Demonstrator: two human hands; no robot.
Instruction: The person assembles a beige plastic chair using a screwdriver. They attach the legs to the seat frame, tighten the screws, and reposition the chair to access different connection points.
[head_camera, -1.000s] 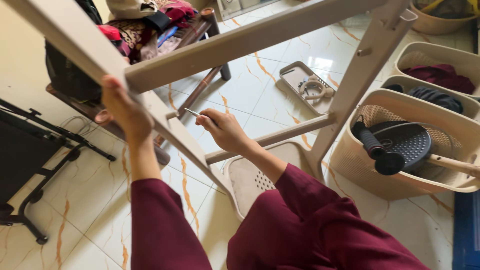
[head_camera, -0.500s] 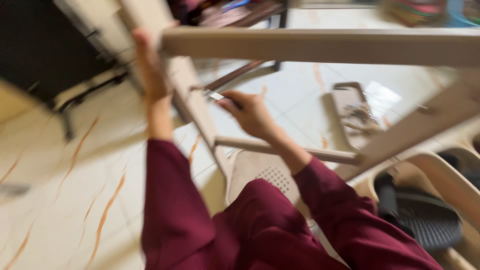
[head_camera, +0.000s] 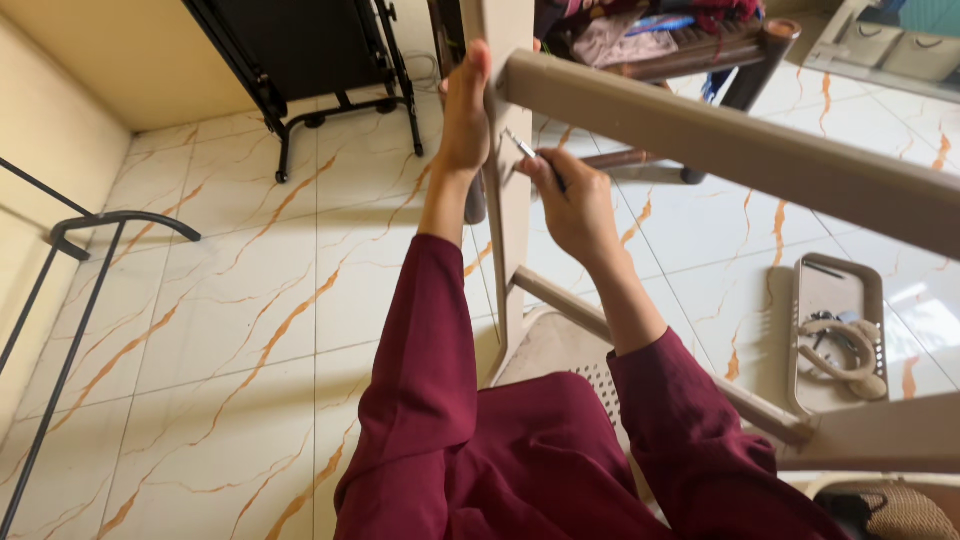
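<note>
head view: left hand (head_camera: 466, 110) grips chair leg (head_camera: 508, 200); right hand (head_camera: 572, 205) holds screwdriver (head_camera: 530, 155).

Cream wall (head_camera: 120, 60), orange-veined white floor tiles (head_camera: 230, 330), black metal stand (head_camera: 300, 70), sunlit right side

Left hand (head_camera: 466, 115) grips a beige frame (head_camera: 700, 140); right hand (head_camera: 572, 205) holds a thin metal tool (head_camera: 522, 148) against its joint, above tiled floor (head_camera: 230, 300).
</note>
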